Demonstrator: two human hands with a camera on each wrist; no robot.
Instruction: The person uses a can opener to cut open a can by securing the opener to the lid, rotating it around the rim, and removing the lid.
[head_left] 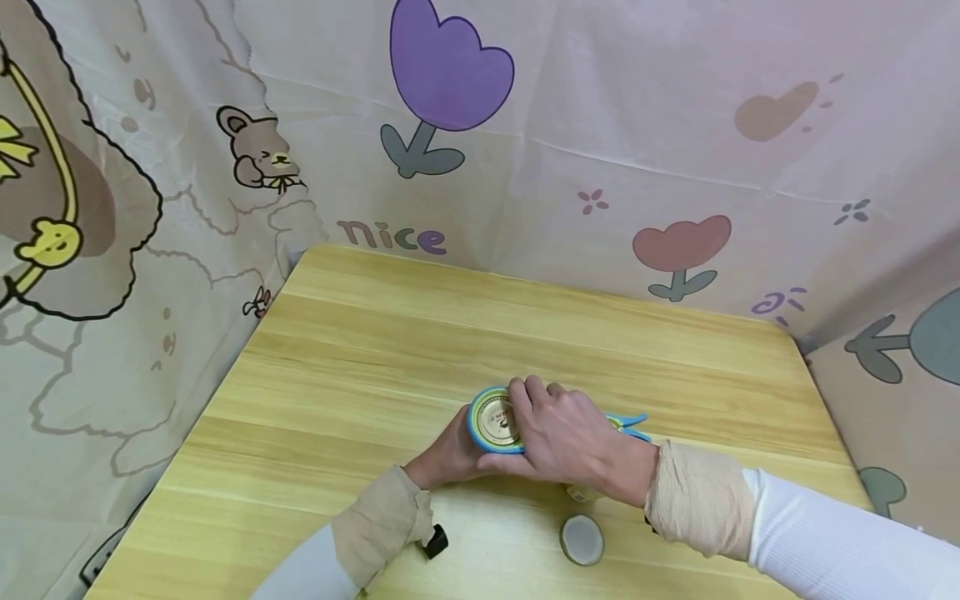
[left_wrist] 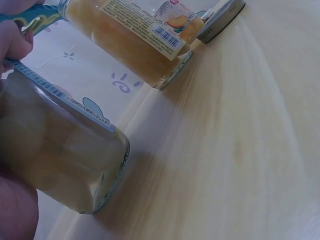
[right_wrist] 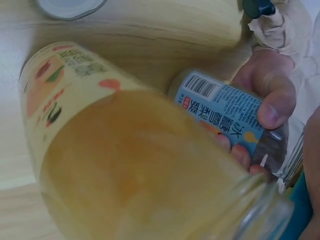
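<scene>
Left hand (head_left: 448, 452), lower centre-left of head view, wrapped round blue-labelled jar (right_wrist: 220, 107); its printed lid (head_left: 495, 421) at lower centre. Blue opener (head_left: 628, 421) ringing that lid, handles jutting right. Right hand (head_left: 573, 437) over opener, apparently gripping it, fingers partly hidden. Loose lid (head_left: 582, 540), lower frame, pale face up. Peach jar (head_left: 583, 493) mostly behind right hand

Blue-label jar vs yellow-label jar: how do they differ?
Cap: the blue-label jar has its lid on; the yellow-label jar is uncapped.
Support: the left hand grips the blue-label jar; the yellow-label jar stands on the table.
Both are glass with printed labels.
</scene>
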